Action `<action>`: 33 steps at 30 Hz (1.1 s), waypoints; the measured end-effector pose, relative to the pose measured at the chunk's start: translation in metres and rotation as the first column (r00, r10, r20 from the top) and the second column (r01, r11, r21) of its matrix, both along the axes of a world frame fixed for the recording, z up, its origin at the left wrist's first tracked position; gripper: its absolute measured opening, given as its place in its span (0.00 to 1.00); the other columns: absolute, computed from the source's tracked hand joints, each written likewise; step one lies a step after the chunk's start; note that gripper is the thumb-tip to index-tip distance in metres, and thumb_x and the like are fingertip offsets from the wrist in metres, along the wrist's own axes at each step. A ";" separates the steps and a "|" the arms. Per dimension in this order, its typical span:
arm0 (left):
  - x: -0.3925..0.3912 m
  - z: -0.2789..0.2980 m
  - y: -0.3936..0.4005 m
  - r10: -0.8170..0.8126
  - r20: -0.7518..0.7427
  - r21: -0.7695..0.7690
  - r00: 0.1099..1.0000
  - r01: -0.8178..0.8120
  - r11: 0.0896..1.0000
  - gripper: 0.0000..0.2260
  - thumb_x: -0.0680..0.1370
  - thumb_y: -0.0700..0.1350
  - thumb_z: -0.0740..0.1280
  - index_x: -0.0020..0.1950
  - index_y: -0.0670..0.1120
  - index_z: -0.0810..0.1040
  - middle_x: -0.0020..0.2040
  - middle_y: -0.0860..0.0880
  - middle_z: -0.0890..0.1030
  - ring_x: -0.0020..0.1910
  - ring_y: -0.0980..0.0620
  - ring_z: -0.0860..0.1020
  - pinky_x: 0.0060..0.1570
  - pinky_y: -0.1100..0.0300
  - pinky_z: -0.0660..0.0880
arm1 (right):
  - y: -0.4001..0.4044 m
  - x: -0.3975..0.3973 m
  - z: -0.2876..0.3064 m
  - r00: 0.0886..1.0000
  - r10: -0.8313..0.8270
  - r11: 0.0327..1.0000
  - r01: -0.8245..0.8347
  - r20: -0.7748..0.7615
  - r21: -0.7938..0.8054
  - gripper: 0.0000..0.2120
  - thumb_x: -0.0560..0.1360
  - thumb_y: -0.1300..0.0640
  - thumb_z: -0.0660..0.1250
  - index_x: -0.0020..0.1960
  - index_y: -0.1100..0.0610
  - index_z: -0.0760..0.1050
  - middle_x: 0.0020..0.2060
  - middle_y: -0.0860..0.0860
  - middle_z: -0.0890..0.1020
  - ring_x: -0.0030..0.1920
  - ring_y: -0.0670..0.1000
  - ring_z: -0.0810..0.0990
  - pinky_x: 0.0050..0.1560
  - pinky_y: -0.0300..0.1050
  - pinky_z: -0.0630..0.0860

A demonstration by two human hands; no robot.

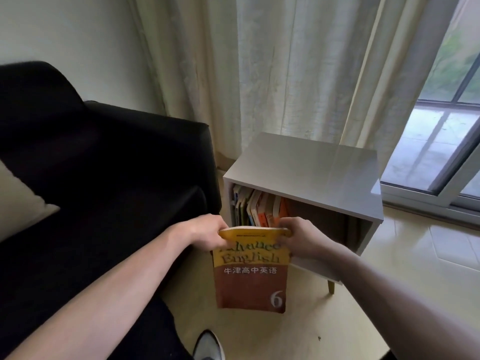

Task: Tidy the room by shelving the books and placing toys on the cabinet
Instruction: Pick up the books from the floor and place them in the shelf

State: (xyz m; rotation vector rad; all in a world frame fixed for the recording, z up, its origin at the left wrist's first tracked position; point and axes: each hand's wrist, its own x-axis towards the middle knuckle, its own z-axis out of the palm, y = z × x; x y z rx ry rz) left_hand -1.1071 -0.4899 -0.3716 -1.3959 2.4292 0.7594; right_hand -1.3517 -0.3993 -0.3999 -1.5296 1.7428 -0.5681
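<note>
You hold a yellow-and-brown paperback English textbook (250,271) upright by its top edge, your left hand (207,231) pinching the left corner and your right hand (298,237) gripping the right. Its cover bears a large white "6" and Chinese lettering. The book hangs just in front of the white wooden cabinet (306,167), whose open shelf has a row of colourful books (257,206) at its left end. A black sofa (98,162) sits left.

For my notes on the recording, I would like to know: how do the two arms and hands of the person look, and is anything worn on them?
Both forearms are bare up to the frame edge: no sleeve shows. The left hand and the right hand wear no gloves, and no watch, bracelet or ring is visible.
</note>
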 end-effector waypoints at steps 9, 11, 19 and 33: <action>0.013 -0.005 -0.015 0.035 0.061 -0.019 0.998 -0.033 0.999 0.08 0.82 0.53 0.69 0.47 0.52 0.85 0.42 0.53 0.86 0.36 0.57 0.83 0.36 0.64 0.79 | -0.017 0.004 -0.022 0.986 0.019 1.000 -0.023 -0.169 -0.021 0.04 0.82 0.49 0.66 0.54 0.45 0.79 0.49 0.43 0.84 0.42 0.44 0.86 0.42 0.40 0.84; 0.017 -0.003 -0.018 0.040 0.071 0.016 0.997 -0.041 0.999 0.08 0.82 0.53 0.68 0.53 0.51 0.85 0.44 0.53 0.86 0.41 0.56 0.85 0.43 0.61 0.83 | -0.020 0.002 -0.024 0.987 0.007 1.000 -0.008 -0.163 -0.008 0.04 0.81 0.50 0.67 0.53 0.43 0.79 0.48 0.43 0.84 0.43 0.43 0.86 0.40 0.39 0.84; 0.058 0.000 -0.028 0.192 0.060 0.093 0.980 -0.197 0.976 0.09 0.84 0.47 0.67 0.62 0.49 0.81 0.47 0.52 0.87 0.44 0.54 0.86 0.40 0.61 0.84 | -0.037 0.015 -0.028 0.986 -0.058 0.997 0.064 -0.155 0.034 0.16 0.79 0.48 0.69 0.66 0.49 0.76 0.51 0.44 0.83 0.44 0.43 0.85 0.35 0.35 0.80; 0.079 -0.013 -0.043 0.329 -0.039 0.100 0.943 -0.324 0.941 0.07 0.84 0.48 0.65 0.60 0.52 0.81 0.45 0.53 0.88 0.43 0.55 0.87 0.44 0.57 0.86 | -0.068 0.038 -0.042 0.931 -0.248 0.969 0.244 -0.267 -0.046 0.35 0.75 0.42 0.72 0.77 0.49 0.62 0.69 0.53 0.66 0.68 0.56 0.67 0.64 0.59 0.77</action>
